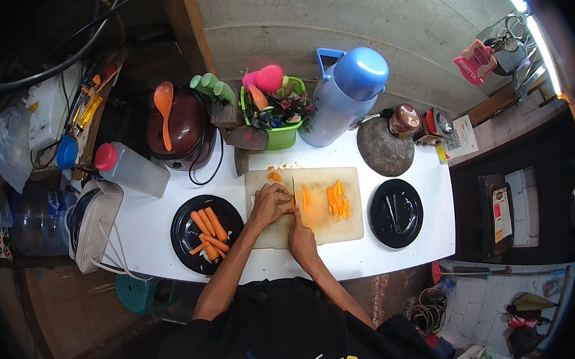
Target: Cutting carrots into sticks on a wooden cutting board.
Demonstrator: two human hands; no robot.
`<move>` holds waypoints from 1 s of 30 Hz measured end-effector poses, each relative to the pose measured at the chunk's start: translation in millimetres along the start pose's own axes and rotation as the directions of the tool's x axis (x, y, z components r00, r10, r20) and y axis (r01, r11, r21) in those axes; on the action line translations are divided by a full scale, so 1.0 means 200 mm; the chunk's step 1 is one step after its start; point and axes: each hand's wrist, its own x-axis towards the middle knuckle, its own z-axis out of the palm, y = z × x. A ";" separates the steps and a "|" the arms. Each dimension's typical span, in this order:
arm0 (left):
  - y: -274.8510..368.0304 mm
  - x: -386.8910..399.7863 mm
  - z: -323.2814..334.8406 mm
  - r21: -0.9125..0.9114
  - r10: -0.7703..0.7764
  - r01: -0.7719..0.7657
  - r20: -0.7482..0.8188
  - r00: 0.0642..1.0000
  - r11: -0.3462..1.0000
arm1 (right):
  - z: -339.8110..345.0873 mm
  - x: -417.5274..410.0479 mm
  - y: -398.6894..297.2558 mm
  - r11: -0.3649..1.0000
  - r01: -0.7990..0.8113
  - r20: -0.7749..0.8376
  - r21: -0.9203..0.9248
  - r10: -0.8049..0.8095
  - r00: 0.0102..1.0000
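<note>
My right hand (302,239) grips a kitchen knife (294,187), its blade pointing away from me over a cutting board (274,240). Close against the blade's left side, my left hand (269,205) has its fingertips bent down on the board, pressing a piece of carrot that they mostly hide. Just right of the blade lie a few carrot strips (307,198). A larger pile of carrot sticks (338,201) rests near the board's right side. Small carrot scraps (274,177) sit at its far left edge. Left of the board, a black plate (181,244) bears several peeled carrots (215,223).
A second black plate (396,214) with thin utensils stands to the right. Along the back are a rice cooker (178,120), a green utensil basket (282,138), a blue thermos (340,102) and a round stone mortar (385,148). A plastic bottle (134,169) stands at the left.
</note>
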 end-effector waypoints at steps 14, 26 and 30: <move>0.02 -0.09 0.01 0.089 0.100 -0.091 -0.103 0.990 0.992 | -0.04 -0.04 0.03 0.996 0.043 0.044 -0.077 -0.040 0.998; 0.10 -0.11 0.00 0.084 0.053 -0.043 -0.121 0.991 0.996 | -0.15 -0.10 0.09 0.996 0.087 0.034 0.035 -0.088 0.996; 0.08 -0.11 0.00 0.089 0.063 -0.052 -0.129 0.990 0.995 | -0.24 -0.08 0.01 0.999 -0.045 0.002 0.027 0.045 0.999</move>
